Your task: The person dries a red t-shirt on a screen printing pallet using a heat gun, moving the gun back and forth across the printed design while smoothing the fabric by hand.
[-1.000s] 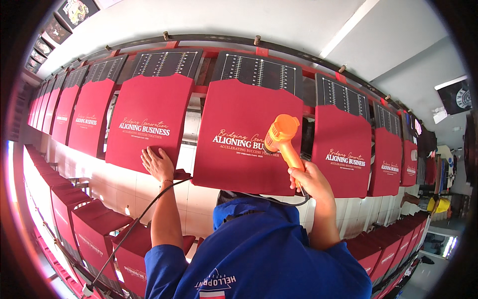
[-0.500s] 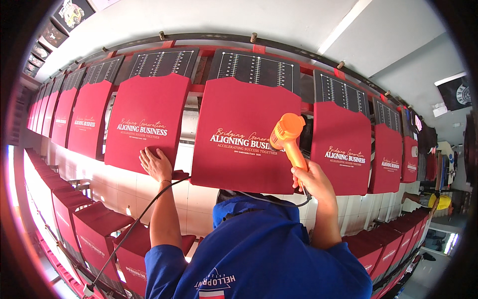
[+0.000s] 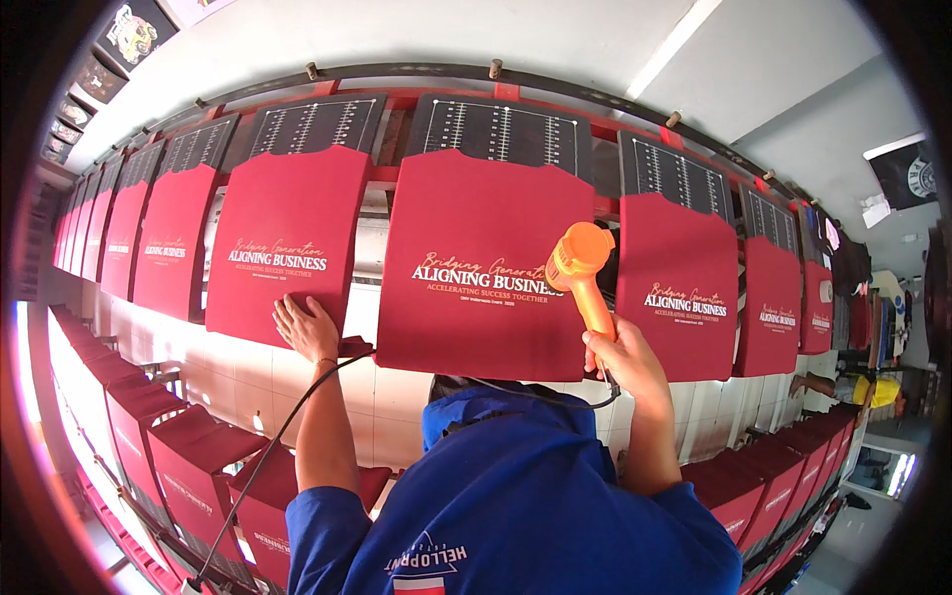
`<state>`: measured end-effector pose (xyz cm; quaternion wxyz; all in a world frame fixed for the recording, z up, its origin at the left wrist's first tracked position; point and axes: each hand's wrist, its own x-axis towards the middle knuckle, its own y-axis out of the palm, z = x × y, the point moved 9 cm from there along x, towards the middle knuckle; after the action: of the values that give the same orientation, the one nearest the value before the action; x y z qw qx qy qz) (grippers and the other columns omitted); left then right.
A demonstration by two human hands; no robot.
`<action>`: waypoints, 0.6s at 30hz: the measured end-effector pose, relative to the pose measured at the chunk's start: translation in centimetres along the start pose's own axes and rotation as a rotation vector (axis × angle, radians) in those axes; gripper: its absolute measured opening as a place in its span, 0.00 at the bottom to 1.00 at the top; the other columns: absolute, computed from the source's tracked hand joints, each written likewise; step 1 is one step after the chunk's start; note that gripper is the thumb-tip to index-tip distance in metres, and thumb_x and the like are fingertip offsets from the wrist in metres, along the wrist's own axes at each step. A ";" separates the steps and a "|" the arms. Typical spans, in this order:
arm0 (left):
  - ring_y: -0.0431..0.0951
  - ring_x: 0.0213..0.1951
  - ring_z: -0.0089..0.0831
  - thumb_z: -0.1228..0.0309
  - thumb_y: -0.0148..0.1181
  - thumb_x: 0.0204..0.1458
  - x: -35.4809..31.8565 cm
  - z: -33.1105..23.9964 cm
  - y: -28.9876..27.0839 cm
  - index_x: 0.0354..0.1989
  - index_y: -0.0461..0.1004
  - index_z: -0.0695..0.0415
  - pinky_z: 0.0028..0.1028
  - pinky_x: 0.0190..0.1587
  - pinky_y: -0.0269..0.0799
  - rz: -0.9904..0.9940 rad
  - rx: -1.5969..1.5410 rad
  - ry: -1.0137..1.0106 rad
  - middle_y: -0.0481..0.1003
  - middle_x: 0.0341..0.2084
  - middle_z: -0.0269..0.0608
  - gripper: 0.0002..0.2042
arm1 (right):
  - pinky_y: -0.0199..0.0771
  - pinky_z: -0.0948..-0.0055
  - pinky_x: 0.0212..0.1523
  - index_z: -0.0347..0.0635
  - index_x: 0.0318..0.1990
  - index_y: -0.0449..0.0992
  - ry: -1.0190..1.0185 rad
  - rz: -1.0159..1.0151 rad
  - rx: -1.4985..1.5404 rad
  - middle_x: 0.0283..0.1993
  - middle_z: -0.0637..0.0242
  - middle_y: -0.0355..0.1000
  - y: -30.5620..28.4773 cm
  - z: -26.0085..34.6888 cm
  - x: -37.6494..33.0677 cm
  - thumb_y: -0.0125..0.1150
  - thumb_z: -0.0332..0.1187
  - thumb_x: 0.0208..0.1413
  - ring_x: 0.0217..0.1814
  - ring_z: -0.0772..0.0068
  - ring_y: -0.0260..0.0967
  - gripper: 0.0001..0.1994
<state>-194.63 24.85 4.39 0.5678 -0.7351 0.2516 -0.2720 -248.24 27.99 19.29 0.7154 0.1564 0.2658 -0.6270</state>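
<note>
My right hand is wrapped round the handle of an orange heat gun. The gun's nozzle points down and left at the right end of the white and gold print on a dark red shirt panel. That panel lies flat over a black board with white scale marks. My left hand rests with fingers spread on the lower edge of the neighbouring printed red shirt panel to the left. A black cord passes across my left wrist area.
More red printed panels on boards run left and right along a dark rail. A second row of red panels stands behind me. A person in a yellow top is at the far right. Tiled floor shows between the rows.
The panels sit slightly further left in the view. The heat gun has shifted slightly right over the print, uncovering more of it. My left hand stays on the left panel.
</note>
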 end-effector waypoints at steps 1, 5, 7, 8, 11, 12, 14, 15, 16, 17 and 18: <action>0.47 0.74 0.42 0.51 0.40 0.65 0.0 0.0 0.0 0.71 0.56 0.56 0.39 0.74 0.40 -0.001 0.001 0.000 0.53 0.72 0.45 0.30 | 0.69 0.78 0.24 0.38 0.44 0.70 0.019 0.002 0.011 0.27 0.71 0.69 -0.2 -0.1 -0.2 0.58 0.37 0.62 0.25 0.80 0.71 0.12; 0.47 0.74 0.41 0.51 0.40 0.65 0.1 0.2 0.2 0.71 0.57 0.56 0.39 0.75 0.40 -0.002 0.002 0.000 0.52 0.72 0.45 0.30 | 0.69 0.78 0.23 0.38 0.43 0.70 0.018 -0.007 0.006 0.27 0.71 0.69 -0.7 -0.3 -0.3 0.58 0.37 0.62 0.25 0.80 0.70 0.11; 0.47 0.74 0.41 0.51 0.40 0.65 0.1 0.1 0.2 0.71 0.57 0.56 0.39 0.75 0.40 -0.003 0.004 0.002 0.52 0.72 0.45 0.30 | 0.69 0.78 0.24 0.39 0.43 0.70 0.016 -0.018 0.000 0.27 0.71 0.69 -0.9 -0.4 -0.4 0.58 0.37 0.62 0.25 0.80 0.70 0.11; 0.47 0.74 0.41 0.51 0.40 0.65 0.1 0.2 0.3 0.71 0.56 0.56 0.39 0.75 0.40 -0.004 0.004 0.001 0.53 0.72 0.45 0.30 | 0.69 0.78 0.24 0.39 0.42 0.69 0.030 -0.016 0.006 0.27 0.71 0.69 -1.2 -0.1 -0.6 0.58 0.37 0.62 0.25 0.80 0.70 0.11; 0.47 0.74 0.41 0.51 0.40 0.65 0.1 0.4 0.4 0.71 0.56 0.55 0.39 0.75 0.40 -0.005 0.009 0.001 0.53 0.72 0.45 0.30 | 0.69 0.78 0.24 0.39 0.42 0.69 0.011 -0.039 0.002 0.27 0.71 0.69 -1.3 -0.1 -0.6 0.58 0.37 0.62 0.25 0.80 0.70 0.11; 0.47 0.74 0.41 0.51 0.40 0.65 0.2 0.3 0.4 0.71 0.56 0.55 0.39 0.75 0.40 -0.002 0.014 0.001 0.53 0.72 0.45 0.30 | 0.69 0.78 0.24 0.39 0.42 0.70 -0.005 -0.053 -0.002 0.27 0.71 0.69 -1.4 -0.2 -0.6 0.58 0.37 0.62 0.24 0.80 0.70 0.11; 0.47 0.74 0.41 0.51 0.40 0.65 0.2 0.3 0.4 0.71 0.56 0.55 0.39 0.75 0.40 0.001 0.019 0.000 0.53 0.72 0.45 0.30 | 0.69 0.78 0.24 0.39 0.43 0.70 0.016 -0.059 0.010 0.27 0.72 0.69 -1.7 -0.5 -0.6 0.58 0.37 0.62 0.25 0.80 0.70 0.11; 0.47 0.74 0.41 0.51 0.40 0.65 0.1 0.3 0.4 0.71 0.56 0.55 0.39 0.75 0.40 0.002 0.019 -0.002 0.53 0.72 0.46 0.30 | 0.69 0.78 0.24 0.39 0.43 0.70 0.031 -0.057 0.019 0.27 0.72 0.69 -2.0 -0.1 -0.8 0.58 0.37 0.62 0.25 0.80 0.70 0.11; 0.47 0.74 0.41 0.51 0.40 0.65 0.1 0.4 0.4 0.71 0.56 0.55 0.39 0.75 0.41 0.003 0.018 -0.004 0.53 0.72 0.46 0.30 | 0.69 0.78 0.24 0.39 0.43 0.70 0.045 -0.055 0.027 0.27 0.72 0.69 -2.1 0.1 -0.9 0.58 0.37 0.62 0.25 0.80 0.70 0.11; 0.47 0.74 0.41 0.51 0.40 0.65 0.1 0.3 0.3 0.71 0.56 0.55 0.39 0.75 0.41 0.005 0.017 -0.003 0.53 0.72 0.46 0.30 | 0.70 0.78 0.24 0.39 0.43 0.70 0.038 -0.069 -0.007 0.27 0.71 0.69 -2.2 0.0 -0.9 0.57 0.38 0.62 0.26 0.80 0.70 0.11; 0.47 0.74 0.41 0.51 0.40 0.65 0.1 0.2 0.3 0.71 0.56 0.55 0.39 0.75 0.41 0.006 0.015 -0.003 0.53 0.72 0.46 0.30 | 0.70 0.78 0.24 0.39 0.43 0.70 0.025 -0.071 -0.009 0.27 0.71 0.69 -2.1 -0.1 -0.8 0.57 0.38 0.62 0.26 0.80 0.70 0.11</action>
<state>-194.46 24.82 4.10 0.5746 -0.7304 0.2508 -0.2711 -250.39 28.36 19.94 0.6899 0.1514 0.2826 -0.6490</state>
